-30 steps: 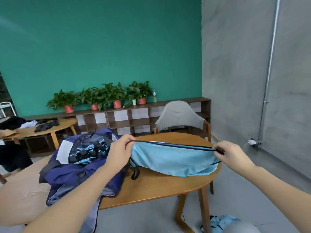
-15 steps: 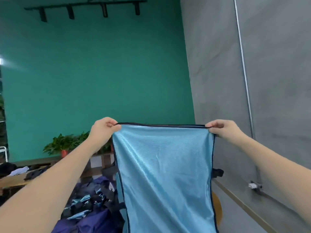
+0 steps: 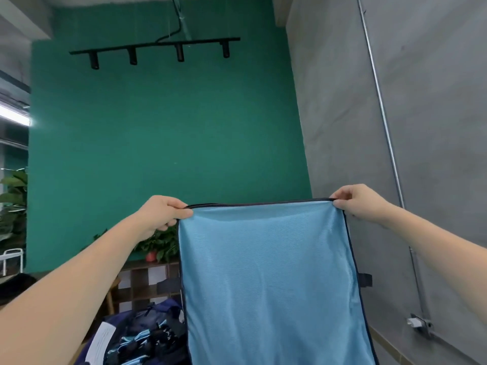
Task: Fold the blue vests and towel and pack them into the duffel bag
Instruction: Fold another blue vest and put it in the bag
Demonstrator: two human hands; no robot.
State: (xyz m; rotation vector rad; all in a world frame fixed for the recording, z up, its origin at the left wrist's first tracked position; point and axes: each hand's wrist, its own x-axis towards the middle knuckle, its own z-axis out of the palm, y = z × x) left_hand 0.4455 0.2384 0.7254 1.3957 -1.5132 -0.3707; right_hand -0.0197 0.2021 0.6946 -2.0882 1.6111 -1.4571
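Observation:
A light blue vest (image 3: 268, 280) with dark navy trim hangs flat in the air in front of me, its top edge stretched level. My left hand (image 3: 163, 213) pinches the top left corner and my right hand (image 3: 355, 202) pinches the top right corner. Black strap tabs stick out at both side edges. Below left lies the open navy duffel bag (image 3: 147, 335), with blue and black fabric inside and a white label on its flap. The vest hides the table and the right part of the bag.
A green wall stands ahead and a grey concrete wall with a metal pipe (image 3: 387, 143) runs along the right. Potted plants (image 3: 158, 246) sit on a low wooden shelf behind the bag. A black track light (image 3: 158, 50) hangs overhead.
Both hands lifted the vest off the table and raised it until it hangs full length. The view tilted upward, so the table top dropped out of sight.

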